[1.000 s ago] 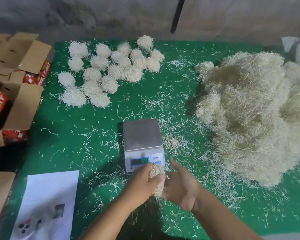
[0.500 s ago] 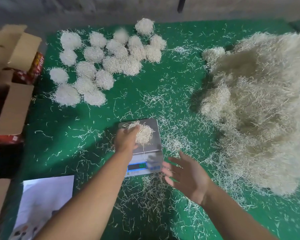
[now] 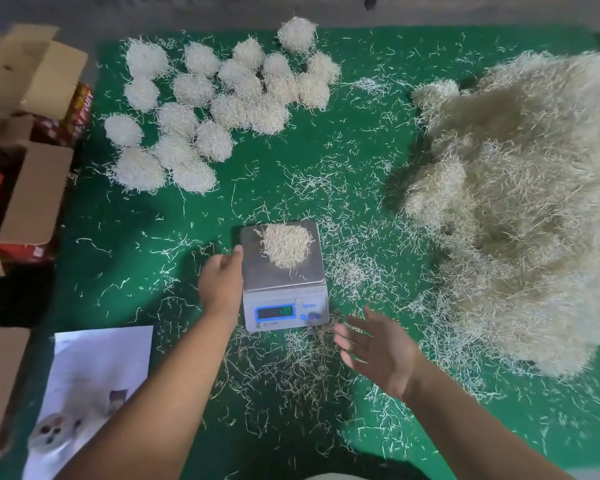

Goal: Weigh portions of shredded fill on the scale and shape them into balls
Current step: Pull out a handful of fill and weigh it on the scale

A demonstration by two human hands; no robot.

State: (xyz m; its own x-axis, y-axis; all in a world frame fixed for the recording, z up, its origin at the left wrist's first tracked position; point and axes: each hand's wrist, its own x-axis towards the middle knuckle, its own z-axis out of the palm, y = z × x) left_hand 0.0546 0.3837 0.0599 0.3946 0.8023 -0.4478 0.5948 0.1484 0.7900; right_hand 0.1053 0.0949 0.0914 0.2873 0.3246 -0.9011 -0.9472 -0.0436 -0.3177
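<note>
Now on the scale (image 3: 284,271): one loose portion of shredded fill (image 3: 286,244), sitting on the steel pan, just right of the left hand (image 3: 222,280). Left grip relaxed, holding nothing, fingertips at the pan's left edge. Right hand (image 3: 378,348) spread wide, palm open, hovering near the scale's front right corner. Beyond the left hand, a cluster of finished balls (image 3: 219,102); past the right hand, the big heap of fill (image 3: 520,202). Green desk (image 3: 153,258) littered with strands.
</note>
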